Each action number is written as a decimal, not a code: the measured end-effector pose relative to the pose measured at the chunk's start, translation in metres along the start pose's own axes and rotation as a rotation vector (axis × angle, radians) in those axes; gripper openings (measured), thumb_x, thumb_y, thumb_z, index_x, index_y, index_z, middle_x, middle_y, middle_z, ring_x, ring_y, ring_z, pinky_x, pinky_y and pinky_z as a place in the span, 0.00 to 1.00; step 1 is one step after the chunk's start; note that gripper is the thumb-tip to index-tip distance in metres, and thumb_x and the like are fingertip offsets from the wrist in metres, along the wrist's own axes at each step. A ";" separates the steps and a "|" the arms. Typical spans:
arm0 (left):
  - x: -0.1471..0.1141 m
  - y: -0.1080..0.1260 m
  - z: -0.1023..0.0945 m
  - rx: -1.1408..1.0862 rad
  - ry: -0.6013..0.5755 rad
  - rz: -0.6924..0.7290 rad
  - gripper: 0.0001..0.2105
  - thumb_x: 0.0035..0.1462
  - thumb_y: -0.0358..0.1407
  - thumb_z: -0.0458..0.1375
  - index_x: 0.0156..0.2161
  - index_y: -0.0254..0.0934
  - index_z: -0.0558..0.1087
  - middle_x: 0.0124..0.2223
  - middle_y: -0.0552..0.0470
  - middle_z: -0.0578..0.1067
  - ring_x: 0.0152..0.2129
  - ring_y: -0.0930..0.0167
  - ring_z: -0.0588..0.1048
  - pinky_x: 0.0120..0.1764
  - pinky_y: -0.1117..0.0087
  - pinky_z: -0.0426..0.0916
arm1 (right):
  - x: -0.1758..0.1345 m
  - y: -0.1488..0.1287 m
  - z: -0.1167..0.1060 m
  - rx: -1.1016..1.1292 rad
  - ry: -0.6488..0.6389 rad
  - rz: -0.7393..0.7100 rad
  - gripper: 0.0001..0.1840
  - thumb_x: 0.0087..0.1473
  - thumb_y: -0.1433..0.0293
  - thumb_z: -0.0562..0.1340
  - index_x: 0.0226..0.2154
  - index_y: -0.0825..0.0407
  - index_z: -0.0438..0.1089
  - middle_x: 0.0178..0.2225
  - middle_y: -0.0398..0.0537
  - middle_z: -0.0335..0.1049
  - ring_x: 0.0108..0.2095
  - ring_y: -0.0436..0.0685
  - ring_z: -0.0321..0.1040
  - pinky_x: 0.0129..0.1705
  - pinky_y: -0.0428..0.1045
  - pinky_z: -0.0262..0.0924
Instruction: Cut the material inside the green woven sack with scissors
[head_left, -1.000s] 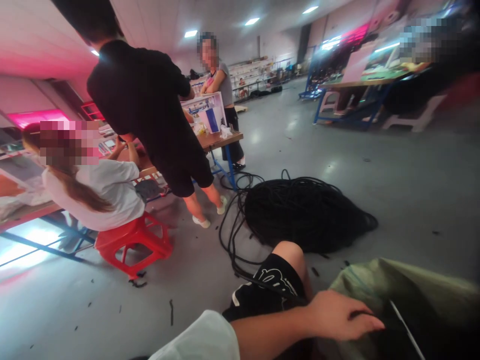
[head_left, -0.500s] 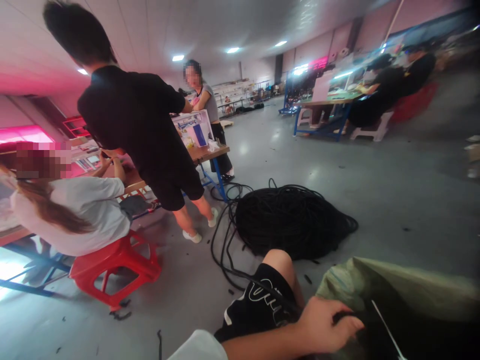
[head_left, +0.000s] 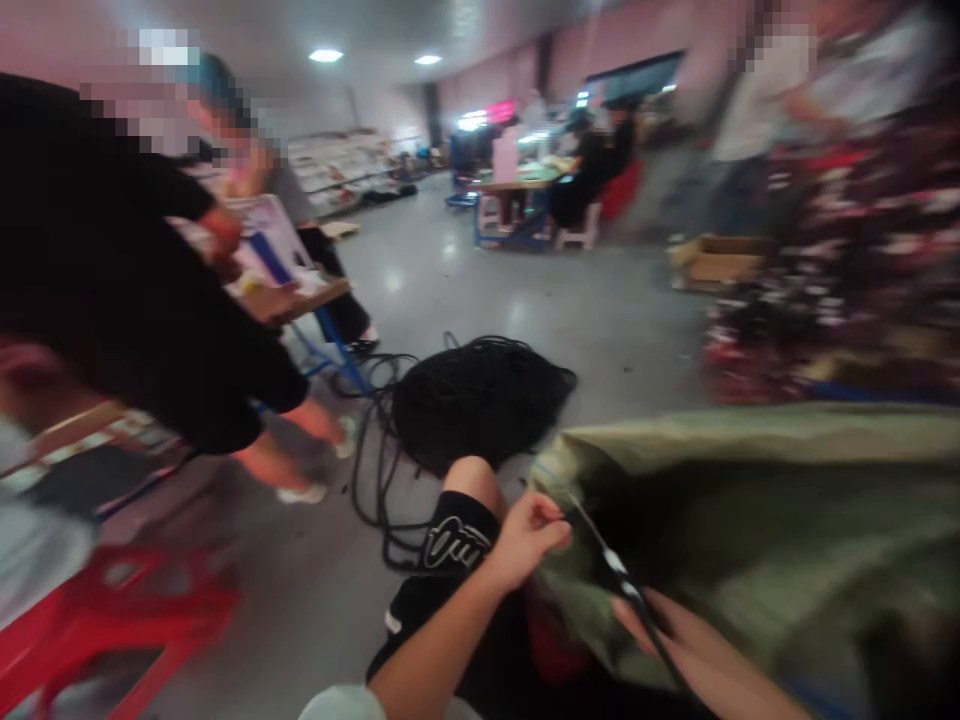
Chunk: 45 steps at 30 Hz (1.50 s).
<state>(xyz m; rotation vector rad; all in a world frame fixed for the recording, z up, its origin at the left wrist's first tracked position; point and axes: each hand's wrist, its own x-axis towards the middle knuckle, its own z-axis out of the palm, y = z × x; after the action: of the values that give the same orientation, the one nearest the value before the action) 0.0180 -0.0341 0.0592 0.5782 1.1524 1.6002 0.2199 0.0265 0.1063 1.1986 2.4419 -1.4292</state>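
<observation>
My left hand (head_left: 521, 545) is closed above my knee, fingers pinched at the edge of a large green woven sack (head_left: 750, 430). A bit of dark cord seems to show at the fingertips, though blur hides most of it. Black cord (head_left: 382, 520) runs in loops from a big coiled heap (head_left: 480, 395) on the floor towards my lap. Scissors (head_left: 616, 568) with a thin silver blade and dark handles are gripped in my right hand (head_left: 667, 625). Their tip points up and left, close to my left fingers, over the sack's mouth.
A person in black (head_left: 112, 270) stands at the left by a workbench (head_left: 319, 297), near a red stool (head_left: 142, 610). Another person stands behind the bench. At the right are a cardboard box (head_left: 720, 260) and a blurred pile of mixed items (head_left: 817, 290). Seated workers are farther back.
The view has swung right. My left hand has moved from over the sack to its near-left edge. My right hand has come into view with the scissors, whose blade alone showed before.
</observation>
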 end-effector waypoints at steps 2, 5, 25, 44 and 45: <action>0.000 0.000 -0.001 0.069 -0.087 -0.008 0.19 0.44 0.40 0.67 0.37 0.35 0.64 0.32 0.56 0.69 0.26 0.76 0.72 0.31 0.74 0.67 | -0.004 -0.004 -0.002 0.030 -0.026 0.029 0.29 0.54 0.44 0.53 0.35 0.51 0.73 0.34 0.50 0.75 0.37 0.63 0.71 0.38 0.48 0.64; 0.005 -0.002 -0.005 0.227 -0.048 0.065 0.17 0.48 0.40 0.65 0.37 0.36 0.64 0.34 0.55 0.70 0.30 0.74 0.73 0.35 0.72 0.68 | -0.007 -0.012 -0.008 -0.024 0.039 0.062 0.27 0.55 0.45 0.55 0.28 0.52 0.71 0.30 0.49 0.74 0.32 0.61 0.70 0.31 0.47 0.59; 0.002 -0.005 -0.014 1.511 -0.004 0.763 0.12 0.64 0.37 0.51 0.46 0.36 0.74 0.34 0.47 0.77 0.31 0.65 0.72 0.35 0.65 0.64 | -0.007 -0.013 -0.011 -0.068 0.114 0.064 0.29 0.57 0.45 0.54 0.23 0.52 0.67 0.23 0.46 0.70 0.25 0.56 0.66 0.25 0.46 0.50; 0.006 0.021 -0.014 0.405 -0.218 -0.064 0.27 0.59 0.56 0.48 0.28 0.33 0.72 0.16 0.59 0.57 0.15 0.78 0.55 0.22 0.75 0.51 | -0.001 -0.006 -0.003 0.037 0.050 0.002 0.29 0.56 0.44 0.52 0.23 0.51 0.65 0.23 0.46 0.69 0.28 0.59 0.67 0.28 0.47 0.57; 0.005 0.023 -0.012 0.549 -0.171 0.074 0.26 0.61 0.54 0.48 0.28 0.33 0.73 0.18 0.56 0.61 0.17 0.76 0.59 0.24 0.74 0.54 | 0.000 -0.003 -0.002 0.027 0.058 0.023 0.30 0.56 0.43 0.52 0.23 0.51 0.65 0.22 0.46 0.68 0.27 0.60 0.67 0.28 0.47 0.57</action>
<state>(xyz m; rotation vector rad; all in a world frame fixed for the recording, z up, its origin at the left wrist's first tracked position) -0.0042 -0.0348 0.0735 1.1008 1.4570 1.2564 0.2180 0.0273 0.1094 1.2867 2.4451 -1.4460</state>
